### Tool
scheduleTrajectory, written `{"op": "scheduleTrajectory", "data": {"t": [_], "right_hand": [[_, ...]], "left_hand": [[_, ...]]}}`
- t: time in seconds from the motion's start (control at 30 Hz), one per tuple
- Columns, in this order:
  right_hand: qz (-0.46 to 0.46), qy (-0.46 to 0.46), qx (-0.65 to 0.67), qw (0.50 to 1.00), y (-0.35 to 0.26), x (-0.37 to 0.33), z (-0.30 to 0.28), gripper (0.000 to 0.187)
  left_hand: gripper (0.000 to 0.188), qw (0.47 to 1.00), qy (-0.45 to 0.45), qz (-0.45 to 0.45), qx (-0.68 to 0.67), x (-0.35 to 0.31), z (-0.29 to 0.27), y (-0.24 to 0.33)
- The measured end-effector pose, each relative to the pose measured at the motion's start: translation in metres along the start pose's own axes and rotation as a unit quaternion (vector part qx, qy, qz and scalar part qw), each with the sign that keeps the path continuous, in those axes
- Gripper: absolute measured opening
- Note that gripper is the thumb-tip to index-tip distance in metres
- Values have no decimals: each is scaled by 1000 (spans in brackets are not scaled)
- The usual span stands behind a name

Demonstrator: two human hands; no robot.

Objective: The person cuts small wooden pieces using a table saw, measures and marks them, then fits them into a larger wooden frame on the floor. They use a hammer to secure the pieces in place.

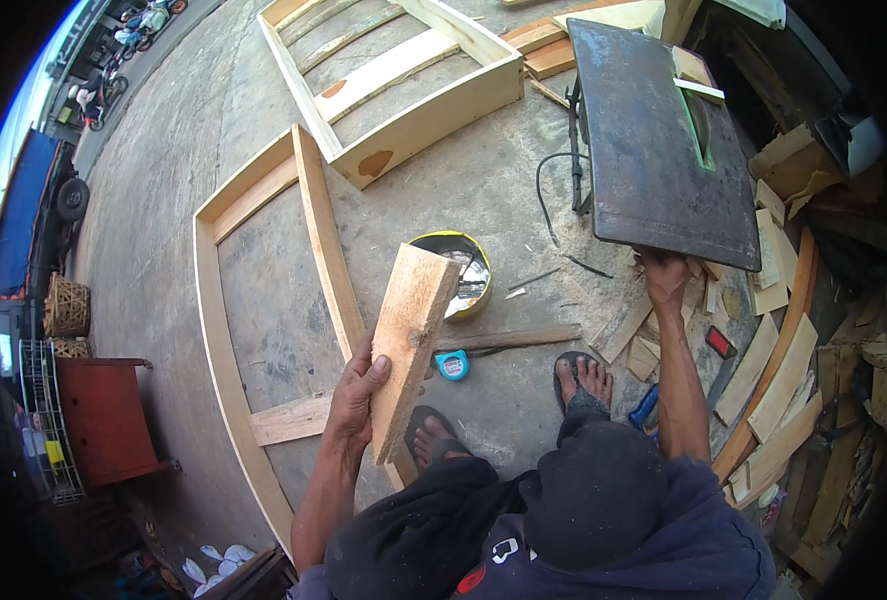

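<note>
A short, thick wooden board point(414, 330) stands tilted in my left hand point(356, 402), with the thumb across its face and the fingers behind it. My right hand point(664, 275) reaches to the near edge of a dark metal table saw point(654, 190); its fingers are hidden under the tabletop. A green-edged slot with the blade point(702, 128) shows in the saw's top, and a small pale wood strip point(700, 91) lies at its far end. Behind the board sits a yellow-rimmed bucket point(479, 262).
Two wooden frames point(329, 240) point(434, 120) lie on the concrete to the left and ahead. A blue tape measure point(452, 365) and a hammer-like wooden handle point(524, 338) rest near my feet. Offcuts point(749, 370) pile up at right. A black cable point(541, 190) trails by the saw.
</note>
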State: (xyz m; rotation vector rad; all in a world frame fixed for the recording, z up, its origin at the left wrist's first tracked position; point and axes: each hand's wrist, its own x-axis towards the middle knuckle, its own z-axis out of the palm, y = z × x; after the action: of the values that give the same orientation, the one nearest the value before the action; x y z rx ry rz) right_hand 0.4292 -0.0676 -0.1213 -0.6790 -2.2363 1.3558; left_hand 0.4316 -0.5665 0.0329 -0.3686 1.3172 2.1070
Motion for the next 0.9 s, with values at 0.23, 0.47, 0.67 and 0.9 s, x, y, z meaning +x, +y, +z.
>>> {"op": "scheduleTrajectory", "data": {"t": [0.23, 0.47, 0.67, 0.9], "right_hand": [[-53, 31, -151, 987, -11, -17, 5, 26], [144, -225, 190, 945, -132, -85, -30, 44], [30, -197, 251, 947, -166, -79, -58, 75], [-69, -5, -15, 997, -138, -51, -116, 76]], "left_hand": [[89, 995, -60, -40, 67, 14, 30, 24], [97, 945, -134, -13, 296, 64, 94, 63], [72, 800, -295, 59, 519, 100, 179, 76], [68, 444, -288, 485, 696, 161, 263, 15]]}}
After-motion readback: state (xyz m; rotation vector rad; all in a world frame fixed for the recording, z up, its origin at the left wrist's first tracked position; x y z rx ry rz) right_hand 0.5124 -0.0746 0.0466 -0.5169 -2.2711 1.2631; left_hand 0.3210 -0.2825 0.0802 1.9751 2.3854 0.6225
